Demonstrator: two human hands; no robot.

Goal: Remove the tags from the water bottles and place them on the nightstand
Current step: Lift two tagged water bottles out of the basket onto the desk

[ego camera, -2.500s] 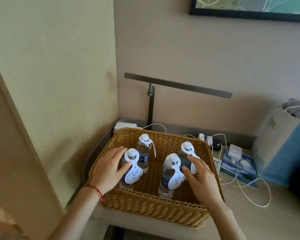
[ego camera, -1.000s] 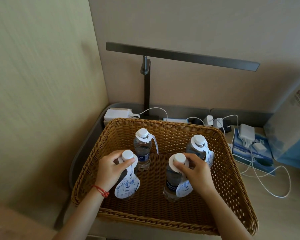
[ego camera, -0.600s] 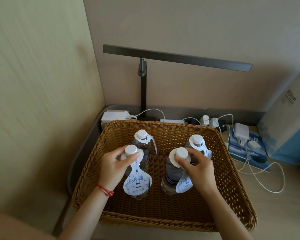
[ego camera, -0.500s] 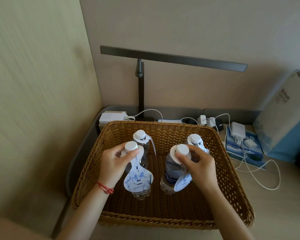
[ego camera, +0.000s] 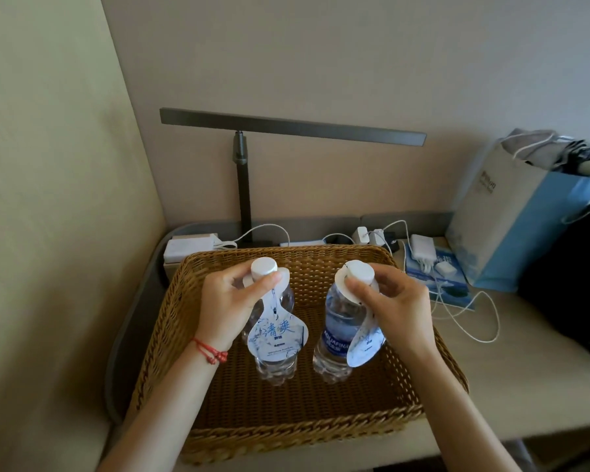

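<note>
At frame centre, over the basket (ego camera: 433, 379), the left hand (ego camera: 227, 308) pinches the tag (ego camera: 277, 337) at the left bottle's (ego camera: 276, 366) neck, and the right hand (ego camera: 397, 306) pinches the tag (ego camera: 367, 345) on the right bottle (ego camera: 338, 332). The basket sits on the nightstand (ego camera: 525, 379); behind it, in the upper frame, a lamp (ego camera: 292, 128) stands.

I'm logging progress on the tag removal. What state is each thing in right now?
left hand: grips the left bottle's neck
right hand: pinches the right tag's collar
left bottle: upright, capped, tag on
right bottle: upright, capped, tag on
desk lamp: looks unlit
basket: holds both bottles
</note>
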